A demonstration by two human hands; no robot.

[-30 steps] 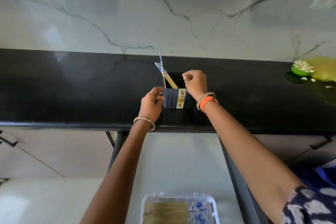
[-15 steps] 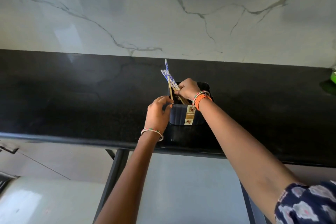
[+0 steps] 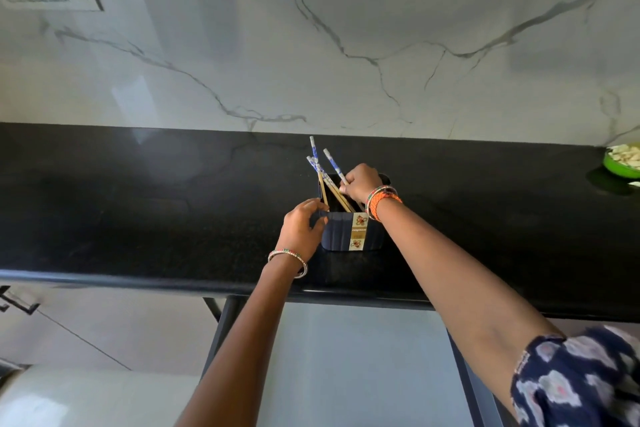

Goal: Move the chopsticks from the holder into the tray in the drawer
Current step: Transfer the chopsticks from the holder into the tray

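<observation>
Gripping chopsticks (image 3: 333, 163), right hand (image 3: 360, 184); left hand (image 3: 302, 225) holds holder (image 3: 346, 232); green bowl (image 3: 623, 163) well apart.

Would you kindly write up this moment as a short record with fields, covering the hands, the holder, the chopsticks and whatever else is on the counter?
surface: black countertop against a marble-patterned wall
holder: dark blue holder with a cream floral label, standing near the counter's front edge
chopsticks: chopsticks with blue-and-white tops lean out of the holder toward the left
left hand: left hand holds the holder's left side
right hand: right hand reaches over the holder and pinches the chopsticks
other: green bowl at the far right
tray: not in view
</observation>
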